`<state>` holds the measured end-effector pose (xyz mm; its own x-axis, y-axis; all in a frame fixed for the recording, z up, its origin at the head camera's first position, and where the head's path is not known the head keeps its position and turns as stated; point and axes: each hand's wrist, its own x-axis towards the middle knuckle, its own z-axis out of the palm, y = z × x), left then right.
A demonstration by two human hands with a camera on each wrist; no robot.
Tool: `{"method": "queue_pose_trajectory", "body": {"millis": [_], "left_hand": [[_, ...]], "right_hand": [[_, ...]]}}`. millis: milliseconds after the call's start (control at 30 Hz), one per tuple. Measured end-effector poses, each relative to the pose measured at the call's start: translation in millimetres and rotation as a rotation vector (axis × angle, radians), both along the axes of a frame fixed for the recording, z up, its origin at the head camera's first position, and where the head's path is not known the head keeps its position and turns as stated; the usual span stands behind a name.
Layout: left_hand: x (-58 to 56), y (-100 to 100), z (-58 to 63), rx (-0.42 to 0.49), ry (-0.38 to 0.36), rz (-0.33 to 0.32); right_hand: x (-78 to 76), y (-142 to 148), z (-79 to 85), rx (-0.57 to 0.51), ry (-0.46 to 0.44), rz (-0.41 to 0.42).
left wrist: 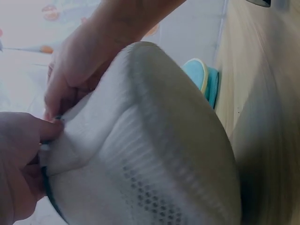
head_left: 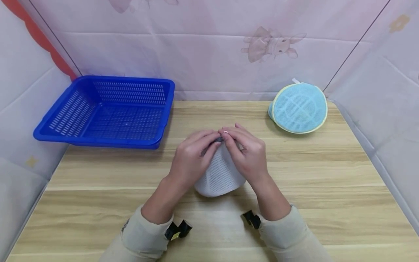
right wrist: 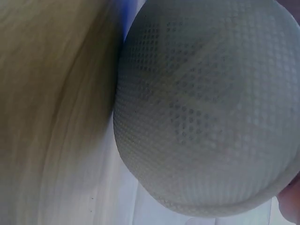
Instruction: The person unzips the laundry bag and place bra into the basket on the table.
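A white mesh laundry bag (head_left: pixel 220 174) stands in the middle of the wooden table, its rounded bottom towards me. At its far, upper edge my left hand (head_left: pixel 190 156) pinches the dark-trimmed rim between thumb and fingers. My right hand (head_left: pixel 250 154) pinches the same rim right beside it, and the fingertips of both hands nearly meet. Up close in the left wrist view, the bag (left wrist: pixel 140 140) shows a seam and mesh holes. The right wrist view is mostly filled by its mesh underside (right wrist: pixel 206 112); only a bit of a finger shows there.
A blue plastic basket (head_left: pixel 104 139) with slotted walls stands at the back left. At the back right a light blue mesh bag (head_left: pixel 299 107) with a yellow rim leans on the wooden table (head_left: pixel 327 182). Printed fabric walls (head_left: pixel 209 54) enclose the table's back and sides.
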<state>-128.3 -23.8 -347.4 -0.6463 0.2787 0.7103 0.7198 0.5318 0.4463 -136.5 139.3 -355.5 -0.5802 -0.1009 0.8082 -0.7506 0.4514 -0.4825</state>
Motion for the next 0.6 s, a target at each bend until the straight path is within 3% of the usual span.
{"method": "queue_pose_trajectory", "body": {"millis": [133, 333, 600], "left_hand": [[2.0, 0, 0.7, -0.063, -0.049, 0.018], [2.1, -2, 1.3, -0.048, -0.044, 0.003], [0.5, -5, 1.6, -0.06, -0.049, 0.018]], "right_hand": [[-0.5, 1, -1.7, 0.016, 0.015, -0.036], [-4.7, 8, -3.2, 0.035, 0.04, -0.095], [-8.4, 12, -4.8, 0.032, 0.033, -0.102]]}}
